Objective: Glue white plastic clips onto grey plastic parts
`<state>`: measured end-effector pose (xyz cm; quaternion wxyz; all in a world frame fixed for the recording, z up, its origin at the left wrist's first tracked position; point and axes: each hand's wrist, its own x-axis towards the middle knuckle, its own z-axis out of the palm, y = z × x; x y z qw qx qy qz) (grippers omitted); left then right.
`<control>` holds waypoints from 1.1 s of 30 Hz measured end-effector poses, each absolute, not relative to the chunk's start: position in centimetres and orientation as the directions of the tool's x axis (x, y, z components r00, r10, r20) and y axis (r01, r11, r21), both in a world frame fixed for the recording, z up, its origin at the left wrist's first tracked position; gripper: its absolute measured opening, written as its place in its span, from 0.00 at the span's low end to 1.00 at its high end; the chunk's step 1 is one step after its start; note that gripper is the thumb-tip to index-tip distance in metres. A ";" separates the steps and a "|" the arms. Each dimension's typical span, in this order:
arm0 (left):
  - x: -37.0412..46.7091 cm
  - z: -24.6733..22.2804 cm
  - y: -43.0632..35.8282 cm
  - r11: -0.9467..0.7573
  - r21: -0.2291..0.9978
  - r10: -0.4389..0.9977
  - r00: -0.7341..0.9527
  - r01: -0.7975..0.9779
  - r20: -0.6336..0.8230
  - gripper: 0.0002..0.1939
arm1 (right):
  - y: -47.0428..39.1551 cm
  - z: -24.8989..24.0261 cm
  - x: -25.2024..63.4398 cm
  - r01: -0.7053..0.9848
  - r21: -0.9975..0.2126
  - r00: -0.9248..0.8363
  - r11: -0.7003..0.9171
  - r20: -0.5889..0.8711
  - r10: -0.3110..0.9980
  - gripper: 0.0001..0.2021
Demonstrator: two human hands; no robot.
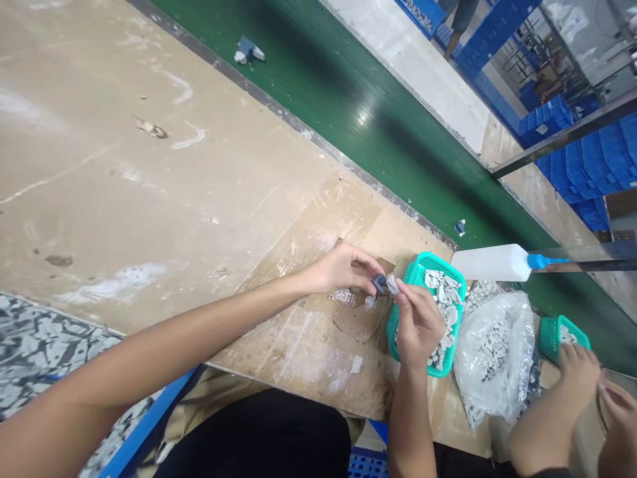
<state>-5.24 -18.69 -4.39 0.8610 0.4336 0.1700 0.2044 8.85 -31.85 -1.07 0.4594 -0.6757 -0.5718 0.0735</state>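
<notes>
Just off centre toward four o'clock, the left hand (347, 269) pinches a dark piece (379, 284) and the right hand (419, 323) a white piece (393, 285), facing sides apparently left free; farther toward four, a green basket (440, 374) sits seemingly within easy reach.

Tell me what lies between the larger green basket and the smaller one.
A clear plastic bag with pale pieces in it lies between the larger basket and the smaller basket, as the head view shows.
</notes>
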 end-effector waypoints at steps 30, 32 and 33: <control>-5.8 -3.9 -19.1 0.706 0.669 0.524 0.807 -0.233 -0.272 0.15 | -31.5 -0.4 9.5 0.601 -0.800 0.337 0.004 0.258 0.905 0.18; -6.0 -3.8 -18.7 0.787 0.552 0.498 0.813 -0.276 -0.302 0.10 | -32.0 0.0 10.2 0.579 -0.815 0.474 -0.026 0.311 0.824 0.17; -6.2 -3.8 -18.4 0.808 0.500 0.505 0.803 -0.310 -0.318 0.08 | -32.2 0.2 10.6 0.567 -0.823 0.527 -0.041 0.324 0.786 0.16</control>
